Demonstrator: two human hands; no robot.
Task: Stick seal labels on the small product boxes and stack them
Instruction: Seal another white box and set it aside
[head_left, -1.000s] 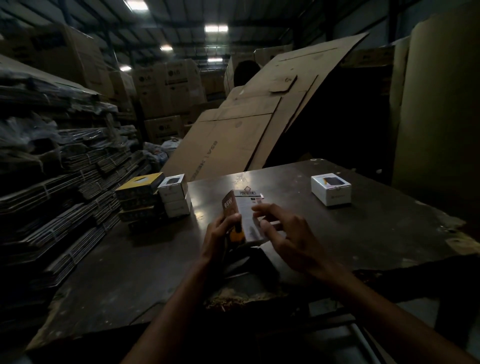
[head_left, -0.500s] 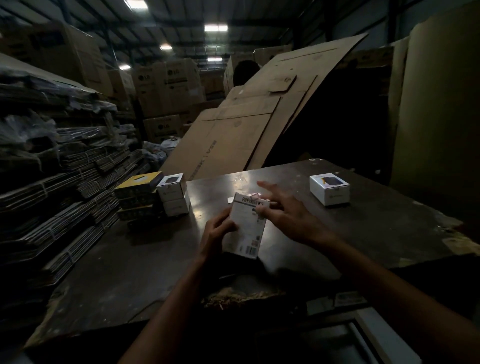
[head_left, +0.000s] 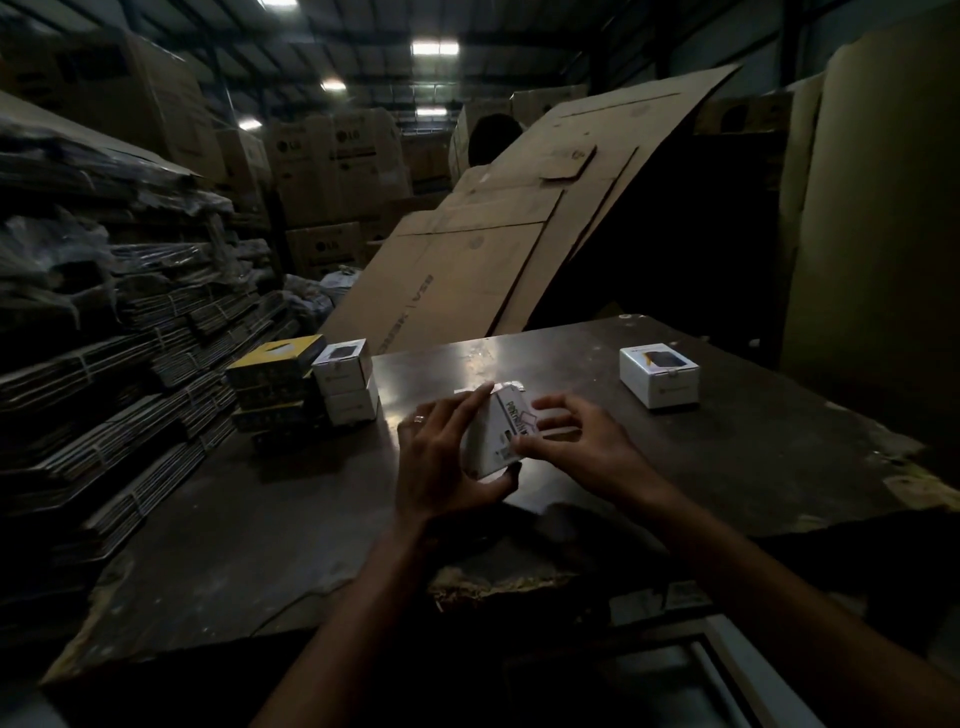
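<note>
A small white product box (head_left: 496, 431) with dark print is held just above the dark table (head_left: 249, 530), tilted on its long edge. My left hand (head_left: 441, 462) wraps it from the left, thumb under its near end. My right hand (head_left: 571, 441) touches its right face with the fingertips, the other fingers spread. Another white box (head_left: 658, 375) lies alone at the table's far right. Two white boxes (head_left: 347, 382) are stacked at the far left beside a stack of yellow-topped dark boxes (head_left: 275, 379). I cannot make out a seal label in this dim light.
Bundles of flattened packaging (head_left: 104, 374) pile up along the left. Large flattened cardboard sheets (head_left: 493, 244) lean behind the table. Tall cartons (head_left: 337, 156) fill the back. The table's near edge (head_left: 498, 582) is chipped and ragged.
The box has been turned in my hands from flat, barcode side up, to standing on its edge. My left hand has shifted up around it; my right hand has drawn back to its right face.
</note>
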